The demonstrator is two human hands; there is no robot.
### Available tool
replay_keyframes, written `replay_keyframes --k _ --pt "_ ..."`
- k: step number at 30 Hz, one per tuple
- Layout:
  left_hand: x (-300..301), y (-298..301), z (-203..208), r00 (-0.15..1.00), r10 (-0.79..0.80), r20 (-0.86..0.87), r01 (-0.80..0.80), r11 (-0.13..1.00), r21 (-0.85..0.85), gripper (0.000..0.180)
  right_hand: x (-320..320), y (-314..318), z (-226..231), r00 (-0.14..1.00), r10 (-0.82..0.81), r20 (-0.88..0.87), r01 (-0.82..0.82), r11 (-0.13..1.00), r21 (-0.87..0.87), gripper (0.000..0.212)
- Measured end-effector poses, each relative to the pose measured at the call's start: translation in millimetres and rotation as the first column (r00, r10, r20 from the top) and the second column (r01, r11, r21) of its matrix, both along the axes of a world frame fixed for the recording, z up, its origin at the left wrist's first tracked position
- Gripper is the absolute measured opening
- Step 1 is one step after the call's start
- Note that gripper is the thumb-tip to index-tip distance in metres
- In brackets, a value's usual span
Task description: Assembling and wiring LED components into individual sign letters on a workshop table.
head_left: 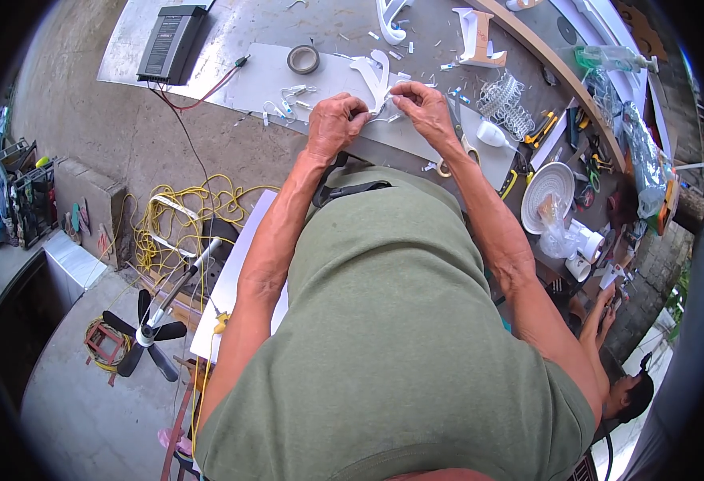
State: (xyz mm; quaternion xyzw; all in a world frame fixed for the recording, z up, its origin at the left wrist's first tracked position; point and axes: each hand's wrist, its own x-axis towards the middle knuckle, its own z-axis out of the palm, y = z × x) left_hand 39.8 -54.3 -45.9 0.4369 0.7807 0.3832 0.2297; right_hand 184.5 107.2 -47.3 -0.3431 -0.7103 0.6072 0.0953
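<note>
Over the table's near edge, my left hand [338, 126] is closed in a pinch, fingertips by the lower end of a forked white plastic piece [373, 78]. Opposite it, my right hand [424, 111] also pinches, thumb against forefinger. Thin white wire [379, 119] shows between the two hands and seems to run into both pinches; its ends are hidden by the fingers. Left of my left hand lie small white light modules on wires [297, 98]. Scissors [457, 120] rest beside my right wrist, partly covered by it.
A roll of dark tape [303, 59] and a grey power supply box [173, 44] sit on the table. To the right are coiled white module strings [506, 107], a white bottle [492, 134] and a round white dish [547, 196]. Another person [628, 394] works at lower right.
</note>
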Motion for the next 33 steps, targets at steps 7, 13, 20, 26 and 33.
replay_keyframes --k 7,13,20,26,33 --pt "1 0 3 1.000 0.017 0.022 -0.016 1.000 -0.015 0.009 -14 6 5 1.000 0.031 0.000 -0.031 0.996 -0.080 0.021" --pt "1 1 3 0.999 0.019 0.033 -0.018 1.000 -0.016 0.010 -18 15 0 0.993 0.093 0.079 -0.102 0.987 0.123 0.020" --pt "3 1 2 0.999 0.033 0.027 -0.033 0.999 -0.011 0.010 -22 20 1 0.981 0.162 0.105 -0.187 0.934 0.304 0.020" --pt "2 0 2 1.000 0.028 0.006 -0.028 1.000 -0.008 0.011 -29 23 2 0.967 0.211 0.145 -0.250 0.900 0.357 0.020" --pt "2 0 1 0.999 0.029 0.015 -0.029 1.000 -0.012 0.011 -36 30 0 0.946 0.247 0.210 -0.314 0.863 0.396 0.022"
